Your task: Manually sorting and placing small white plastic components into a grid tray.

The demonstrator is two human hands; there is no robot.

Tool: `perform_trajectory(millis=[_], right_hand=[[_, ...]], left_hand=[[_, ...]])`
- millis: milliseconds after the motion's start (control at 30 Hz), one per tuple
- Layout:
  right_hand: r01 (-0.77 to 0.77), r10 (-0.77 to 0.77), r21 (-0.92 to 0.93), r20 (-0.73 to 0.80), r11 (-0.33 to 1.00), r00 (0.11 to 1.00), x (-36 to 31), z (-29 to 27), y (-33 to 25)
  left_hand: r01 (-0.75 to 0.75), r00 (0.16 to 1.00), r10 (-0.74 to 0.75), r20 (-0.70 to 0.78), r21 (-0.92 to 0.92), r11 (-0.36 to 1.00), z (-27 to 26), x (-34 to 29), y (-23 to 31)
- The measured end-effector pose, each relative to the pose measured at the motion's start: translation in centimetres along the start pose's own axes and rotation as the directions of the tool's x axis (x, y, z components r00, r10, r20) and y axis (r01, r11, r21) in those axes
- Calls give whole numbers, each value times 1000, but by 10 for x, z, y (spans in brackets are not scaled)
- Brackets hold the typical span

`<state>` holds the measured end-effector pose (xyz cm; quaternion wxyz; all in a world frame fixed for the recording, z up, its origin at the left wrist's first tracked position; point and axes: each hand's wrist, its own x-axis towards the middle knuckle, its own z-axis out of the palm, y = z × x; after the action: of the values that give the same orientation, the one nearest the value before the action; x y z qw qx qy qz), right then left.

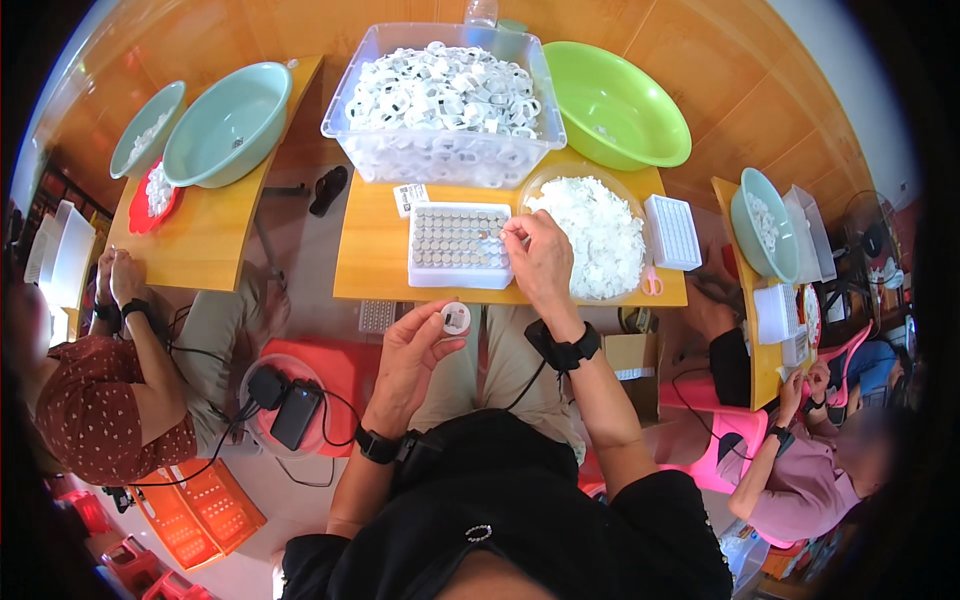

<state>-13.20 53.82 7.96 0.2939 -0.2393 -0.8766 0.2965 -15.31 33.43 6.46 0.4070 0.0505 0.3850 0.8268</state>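
The left hand [412, 345] is held up in front of the lap, below the near edge of the small wooden worktop [372, 270], its fingers curled around a small round white plastic cap [456, 318] pinched between thumb and fingertips, open face turned up, probably so it can take a part from above. The right hand [540, 262] reaches forward over the worktop, fingers drawn together at the right edge of a white rectangular tray of small grey metal cylinders [458, 244]; its fingertips seem to nip one cylinder, though the piece itself is too small to make out. The tray lies straight ahead of both hands, within short reach. Just right of the right hand stands a clear round bowl heaped with small white pieces [600, 235], and beyond that a white gridded rectangular block [672, 232]. Farther from the hands, a large clear plastic bin full of white ring-shaped parts [445, 100] fills the back of the worktop, with a lime-green plastic basin [612, 100] beside it to the right. A black wrist strap [568, 350] with a cable sits on the right forearm. Other people work at neighbouring tables on either side.
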Motion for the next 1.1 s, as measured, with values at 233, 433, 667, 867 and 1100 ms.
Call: perform_trajectory(millis=[233,433,667,867,1100], right_hand=[[177,-176,-22,26,984,984,1,3,-2],[162,-177,181,70,970,982,-9,-12,-14],[264,-314,370,80,891,946,-58,-29,-51],[357,-381,292,31,887,924,-67,-24,-48],[487,-511,173,139,856,848,-68,-28,-46]], left_hand=[[17,1000,-17,-15,-6,1000,2,4,0],[16,1000,-16,-5,-29,999,4,6,0],[13,1000,-13,1,-67,998,7,10,-4],[-7,1000,7,0,-19,1000,11,9,-6],[-53,998,55,-21,101,993,12,9,-8]])
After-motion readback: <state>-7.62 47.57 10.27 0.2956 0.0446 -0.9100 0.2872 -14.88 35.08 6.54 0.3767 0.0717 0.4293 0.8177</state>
